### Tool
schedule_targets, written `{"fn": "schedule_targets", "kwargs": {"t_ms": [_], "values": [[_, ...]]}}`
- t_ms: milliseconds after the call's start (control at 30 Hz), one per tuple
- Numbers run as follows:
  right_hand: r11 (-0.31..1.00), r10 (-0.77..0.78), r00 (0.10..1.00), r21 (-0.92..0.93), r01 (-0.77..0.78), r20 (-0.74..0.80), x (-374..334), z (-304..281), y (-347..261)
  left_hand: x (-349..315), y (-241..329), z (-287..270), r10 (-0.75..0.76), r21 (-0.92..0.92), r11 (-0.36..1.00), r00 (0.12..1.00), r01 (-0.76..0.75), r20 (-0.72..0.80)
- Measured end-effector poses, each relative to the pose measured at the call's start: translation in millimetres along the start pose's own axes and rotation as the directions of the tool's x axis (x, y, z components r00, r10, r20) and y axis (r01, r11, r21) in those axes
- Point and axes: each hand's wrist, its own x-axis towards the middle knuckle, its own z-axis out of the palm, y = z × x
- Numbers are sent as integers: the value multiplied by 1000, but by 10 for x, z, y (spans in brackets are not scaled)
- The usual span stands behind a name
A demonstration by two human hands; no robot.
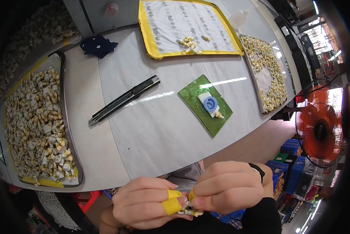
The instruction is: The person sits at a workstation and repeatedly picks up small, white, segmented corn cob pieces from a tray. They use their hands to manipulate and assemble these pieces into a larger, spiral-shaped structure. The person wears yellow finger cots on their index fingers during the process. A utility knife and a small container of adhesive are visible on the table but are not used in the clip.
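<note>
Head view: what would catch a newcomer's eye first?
Probably the orange fan at the right edge. Then the heap of white-and-yellow pieces in the left tray, and the green plate right of centre. Low in the middle, yellow tape stands out on the left hand.

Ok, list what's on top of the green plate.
The green plate carries a white pad with a round blue piece on it; a small cream-and-yellow piece shows at the pad's lower right. Whatever they cover is hidden.

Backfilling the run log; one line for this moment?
left hand: holding small pale pieces | right hand: fingertips at same pieces | table: black cutter, green plate, far yellow-edged tray
</note>
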Motion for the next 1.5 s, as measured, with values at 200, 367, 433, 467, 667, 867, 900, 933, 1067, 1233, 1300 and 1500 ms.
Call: {"fn": "schedule_targets", "kwargs": {"t_ms": [200, 367, 433, 467, 667, 867, 900, 933, 1067, 1233, 1300, 1500], "values": [[997, -80, 996, -13, 80, -33, -66, 23, 89, -4, 15, 14, -29, 120, 992, 999, 34, -42], [996, -93, 992, -15, 92, -80, -70, 72, 68, -63, -55, 5, -16, -33, 999, 1000, 15, -19], [987, -61, 994, 140, 74, -96, -49, 20, 124, -46, -140, 13, -95, -346, 933, 995, 96, 20], [972, -48, 994, 223, 69, -100, -40, 8, 171, -82, -144, 28, -184, -459, 871, 982, 177, 28], [920, 82, 992, 376, -113, 97, 45, -37, 242, -169, -116, 62, -385, -786, 453, 888, 421, 253], [878, 56, 968, 450, -165, 246, 89, -52, 245, -137, -37, 58, -457, -825, 265, 818, 500, 349], [879, 50, 967, 448, -162, 251, 89, -46, 237, -135, -28, 54, -459, -818, 256, 809, 516, 367], [881, 46, 966, 445, -160, 255, 92, -42, 232, -139, -29, 50, -463, -816, 243, 802, 525, 378], [921, 25, 955, 364, -137, 297, 122, -62, 213, -161, -36, 45, -468, -810, 206, 782, 549, 411], [952, 26, 967, 289, -102, 255, 122, -45, 203, -183, -54, 68, -452, -808, 189, 780, 559, 434], [955, 58, 958, 264, -135, 281, 131, -47, 182, -200, -60, 72, -446, -807, 198, 785, 556, 431], [932, 47, 961, 334, -140, 271, 84, -41, 243, -193, -66, 77, -428, -808, 198, 790, 555, 438]]}}
